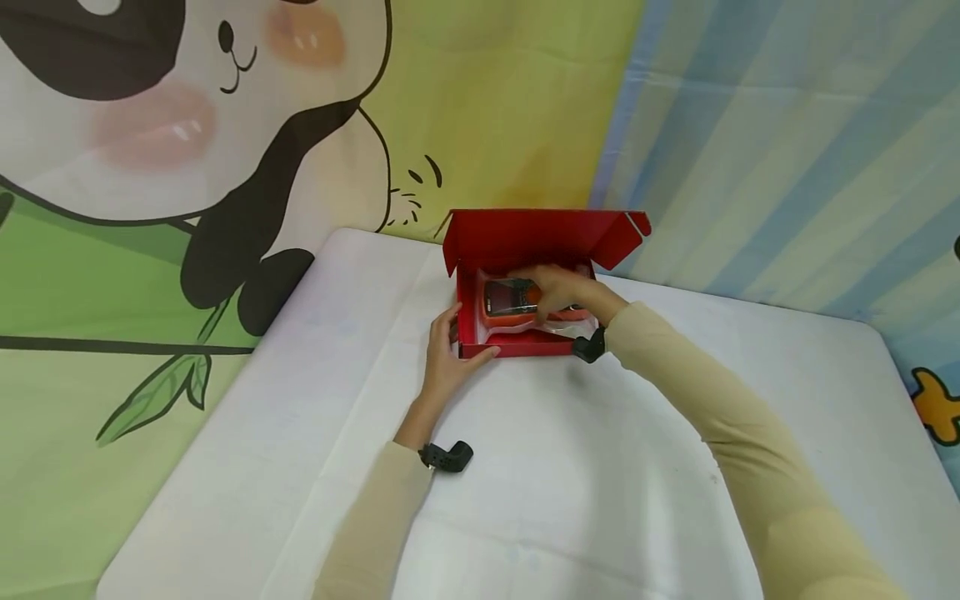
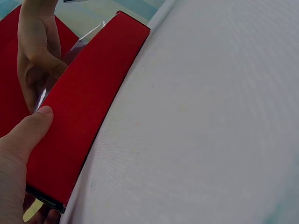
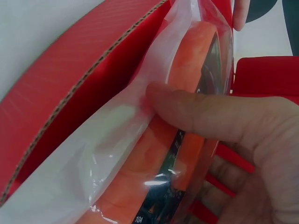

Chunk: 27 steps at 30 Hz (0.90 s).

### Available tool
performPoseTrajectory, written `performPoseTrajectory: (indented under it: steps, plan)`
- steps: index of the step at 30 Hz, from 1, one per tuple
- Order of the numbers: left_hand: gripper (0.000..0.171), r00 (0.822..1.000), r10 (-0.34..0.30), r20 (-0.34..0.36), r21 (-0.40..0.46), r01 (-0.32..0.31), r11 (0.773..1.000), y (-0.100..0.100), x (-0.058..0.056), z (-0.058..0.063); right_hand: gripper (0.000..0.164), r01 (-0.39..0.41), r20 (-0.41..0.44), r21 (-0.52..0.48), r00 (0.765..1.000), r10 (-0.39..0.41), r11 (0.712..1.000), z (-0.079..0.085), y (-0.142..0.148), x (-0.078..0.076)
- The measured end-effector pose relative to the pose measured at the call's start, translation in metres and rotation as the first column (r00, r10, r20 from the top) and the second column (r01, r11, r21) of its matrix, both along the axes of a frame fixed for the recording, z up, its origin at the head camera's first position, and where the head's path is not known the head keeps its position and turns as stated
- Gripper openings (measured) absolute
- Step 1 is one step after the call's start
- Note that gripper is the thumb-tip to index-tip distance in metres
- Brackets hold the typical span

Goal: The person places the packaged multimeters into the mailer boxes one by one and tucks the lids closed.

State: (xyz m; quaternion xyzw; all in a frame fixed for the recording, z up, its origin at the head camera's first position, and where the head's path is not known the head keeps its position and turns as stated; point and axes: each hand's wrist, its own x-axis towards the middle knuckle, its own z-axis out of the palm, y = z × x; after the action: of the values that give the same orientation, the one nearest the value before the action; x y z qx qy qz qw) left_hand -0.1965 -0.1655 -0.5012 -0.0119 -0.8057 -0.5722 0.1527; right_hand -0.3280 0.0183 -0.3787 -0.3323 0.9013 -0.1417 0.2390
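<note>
On a white table (image 1: 637, 467), a person in beige sleeves works at an open red cardboard box (image 1: 536, 237) set toward the far edge. The left hand (image 1: 448, 360) steadies the box's near-left corner, thumb lying along the front wall and fingers curled round the side. The right hand (image 1: 564, 292) reaches inside and grips an orange-and-black device sealed in a clear plastic bag (image 1: 513, 302), thumb pressed across the orange casing as the right-wrist view shows, fingers wrapped beneath. The item sits tilted, partly within the box. It looks rigid and fairly light, but the loose, glossy wrap is likely slippery and may slide over the casing, so the firmest hold would be across the hard body's edges rather than on slack film. The casing is bright orange with a dark glossy face bearing small white print. Behind the box, its lid flap stands upright against a cartoon panda backdrop (image 1: 187, 125).
</note>
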Motion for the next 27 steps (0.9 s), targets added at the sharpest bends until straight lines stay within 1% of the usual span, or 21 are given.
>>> performPoseTrajectory:
  steps: [3, 6, 8, 11, 13, 15, 19, 24, 27]
  plan:
    - [0.09, 1.0, 0.007, 0.001, -0.003, -0.007, 1.0, -0.002, 0.002, 0.001, 0.085, -0.024, -0.004, -0.003, 1.0, 0.024, 1.0, 0.0, -0.005, -0.002]
    - [0.089, 1.0, 0.01, 0.009, -0.008, -0.01, 1.0, -0.004, 0.003, 0.002, 0.083, -0.051, -0.034, 0.009, 0.998, 0.051, 0.999, 0.0, -0.01, -0.004]
    - [0.089, 1.0, 0.012, 0.016, -0.009, -0.012, 1.0, -0.004, 0.003, 0.002, 0.082, -0.052, -0.039, 0.018, 0.998, 0.053, 0.998, -0.002, -0.012, -0.006]
    - [0.089, 1.0, 0.013, 0.016, -0.01, -0.013, 1.0, -0.002, 0.003, 0.0, 0.082, -0.059, -0.03, 0.013, 0.998, 0.059, 0.998, -0.008, -0.011, -0.006]
    - [0.09, 1.0, 0.013, 0.014, -0.008, -0.013, 1.0, 0.0, 0.004, -0.001, 0.083, -0.053, -0.02, -0.01, 0.998, 0.053, 0.999, -0.014, -0.009, -0.005]
    - [0.09, 1.0, 0.011, 0.012, -0.011, -0.011, 1.0, 0.0, 0.005, -0.002, 0.083, -0.058, -0.033, -0.039, 0.998, 0.056, 0.998, -0.021, -0.006, -0.003]
    - [0.09, 1.0, 0.001, 0.027, -0.019, 0.0, 1.0, -0.001, 0.007, -0.003, 0.086, -0.045, -0.062, -0.083, 0.997, 0.04, 0.996, -0.033, -0.003, 0.001]
    - [0.089, 0.999, -0.007, 0.032, -0.03, 0.007, 1.0, -0.007, 0.007, -0.006, 0.088, 0.003, -0.023, -0.142, 1.0, -0.007, 0.99, -0.043, -0.002, 0.005]
    - [0.089, 1.0, -0.017, 0.02, -0.032, 0.018, 0.999, -0.008, 0.006, -0.008, 0.089, 0.021, -0.021, -0.168, 0.999, -0.025, 0.986, -0.047, -0.002, 0.005]
